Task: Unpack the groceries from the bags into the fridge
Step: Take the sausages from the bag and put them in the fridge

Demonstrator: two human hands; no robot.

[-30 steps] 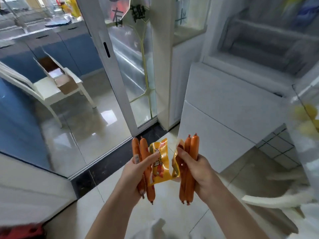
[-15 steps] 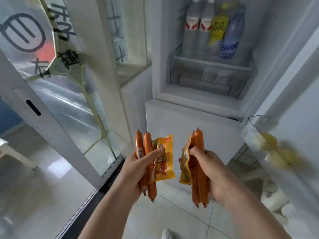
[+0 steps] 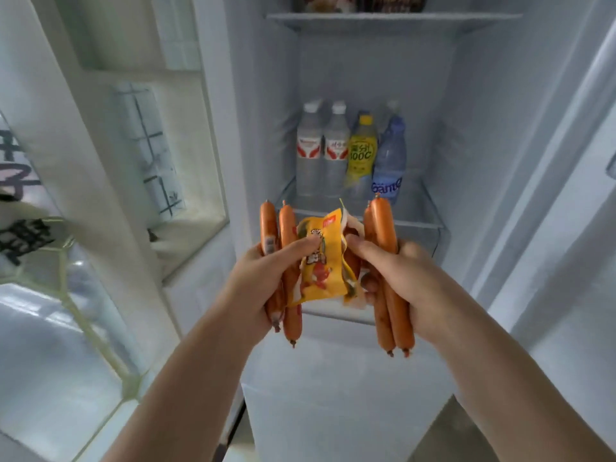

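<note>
Carrying sausages (image 3: 288,261) and snack packets (image 3: 318,261) to the fridge shelf (image 3: 413,218): left hand (image 3: 263,278) and right hand (image 3: 410,278) both grip tight; next, likely placing them beside the bottles (image 3: 350,155).

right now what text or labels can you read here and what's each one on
"Game": blue bottle in the fridge.
"100C": yellow bottle, below small print that is too blurred.
Two white bottles: red labels, unreadable.
Yellow packet: print blurred.
Glass door: large dark characters, cut off.

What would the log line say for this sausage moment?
left hand: holds sausages, yellow packet | right hand: holds sausages | fridge: open | bottles: on shelf
</note>
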